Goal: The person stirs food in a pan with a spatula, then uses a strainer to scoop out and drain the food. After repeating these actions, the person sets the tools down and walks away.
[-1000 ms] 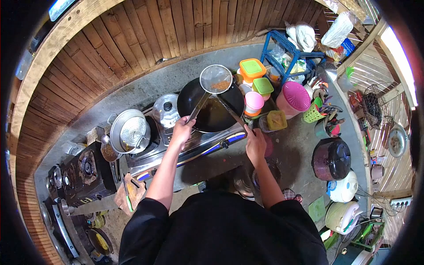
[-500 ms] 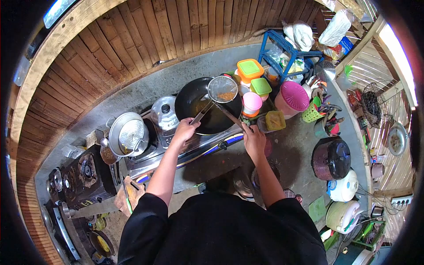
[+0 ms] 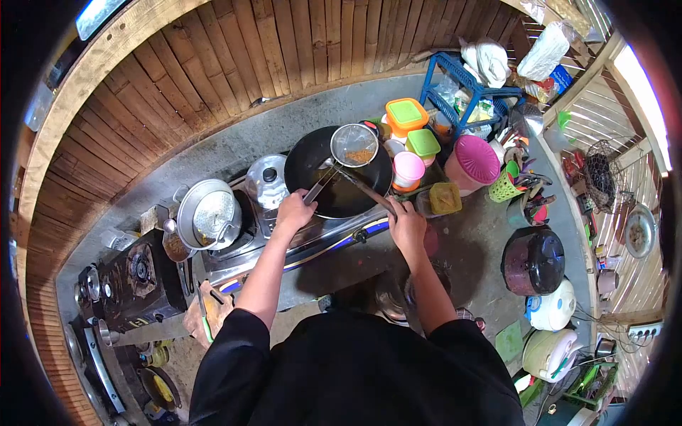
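Observation:
My left hand (image 3: 295, 213) is closed around the metal handle of a mesh strainer (image 3: 354, 145). The strainer is over the right part of a black wok (image 3: 302, 160), with small orange-brown bits in its mesh. My right hand (image 3: 406, 227) grips a long-handled cooking utensil (image 3: 369, 190) with a dark brown handle. Its shiny metal end reaches into the wok near the strainer's handle, and its exact shape is hard to make out. Dark liquid, apparently oil, lies in the wok. The two handles cross or nearly meet below the strainer.
Left of the wok are a glass lid (image 3: 267, 182) and a large metal pot (image 3: 208, 215) on the stove (image 3: 305, 248). To the right sit lidded tubs (image 3: 408, 169), a pink-lidded container (image 3: 474, 160) and a blue rack (image 3: 462, 85). A dark pot (image 3: 533, 260) stands farther right.
The strainer has shifted slightly left over the wok. Both hands keep their grips, and the whole view has moved a little.

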Motion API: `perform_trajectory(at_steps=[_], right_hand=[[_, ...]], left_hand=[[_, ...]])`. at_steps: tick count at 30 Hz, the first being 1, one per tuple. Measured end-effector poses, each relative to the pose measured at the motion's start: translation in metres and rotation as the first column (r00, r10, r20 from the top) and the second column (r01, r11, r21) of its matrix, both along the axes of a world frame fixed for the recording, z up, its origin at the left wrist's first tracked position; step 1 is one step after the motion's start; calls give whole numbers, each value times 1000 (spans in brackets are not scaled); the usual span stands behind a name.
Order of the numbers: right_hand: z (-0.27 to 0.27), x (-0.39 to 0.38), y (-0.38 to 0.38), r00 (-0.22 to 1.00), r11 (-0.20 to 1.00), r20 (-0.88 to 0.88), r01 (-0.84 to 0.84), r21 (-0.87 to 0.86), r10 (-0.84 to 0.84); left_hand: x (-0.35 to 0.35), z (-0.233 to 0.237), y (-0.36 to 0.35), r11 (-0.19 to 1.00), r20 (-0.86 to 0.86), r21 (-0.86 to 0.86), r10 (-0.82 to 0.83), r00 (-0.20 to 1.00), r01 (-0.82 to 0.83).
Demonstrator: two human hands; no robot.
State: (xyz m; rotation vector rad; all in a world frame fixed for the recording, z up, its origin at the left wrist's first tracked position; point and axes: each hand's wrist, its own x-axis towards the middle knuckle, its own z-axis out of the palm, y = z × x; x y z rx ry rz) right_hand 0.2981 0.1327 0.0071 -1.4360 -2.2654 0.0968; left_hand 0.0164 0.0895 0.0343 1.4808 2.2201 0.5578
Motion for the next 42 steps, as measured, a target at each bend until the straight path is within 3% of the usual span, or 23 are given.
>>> perform_trajectory(at_steps=[21, 27, 29, 30, 32, 34, 36, 38, 39, 40, 41, 42], right_hand=[[15, -4, 4, 999, 998, 40, -10, 58, 8], [32, -10, -10, 996, 990, -37, -70, 123, 75], [47, -14, -24, 988, 982, -80, -119, 147, 132], [45, -14, -31, 974, 967, -129, -156, 204, 184], [38, -14, -50, 942, 956, -199, -241, 164, 272], [23, -11, -73, 894, 931, -265, -336, 140, 363], [-3, -4, -98, 886, 927, -311, -373, -36, 344], [-28, 5, -124, 898, 924, -362, -332, -188, 249], [-47, 11, -134, 899, 928, -367, -323, -185, 240], [-69, 21, -144, 930, 895, -311, -299, -331, 195], [-90, 32, -155, 956, 845, -248, -258, -469, 154], [-105, 43, -167, 960, 853, -247, -238, -465, 133]], left_hand=[[-4, 4, -2, 998, -146, 35, 58, 988, -53], [4, 22, -12, 996, -308, 85, 65, 949, -40], [9, 27, -23, 946, -346, 323, 105, 932, 13], [13, 28, -30, 946, -346, 324, 105, 932, 14], [25, 30, -49, 880, -233, 470, 41, 972, 76], [45, 26, -79, 851, -106, 509, -85, 991, 128], [70, 4, -111, 912, 181, 398, -182, 967, 98], [86, -10, -142, 963, 288, 166, -256, 923, 215], [89, -26, -155, 966, 326, 37, -254, 911, 256], [91, -46, -167, 949, 363, -95, -248, 898, 300], [91, -70, -182, 943, 360, -95, -266, 894, 319], [90, -96, -195, 919, 349, -132, -307, 885, 371]])
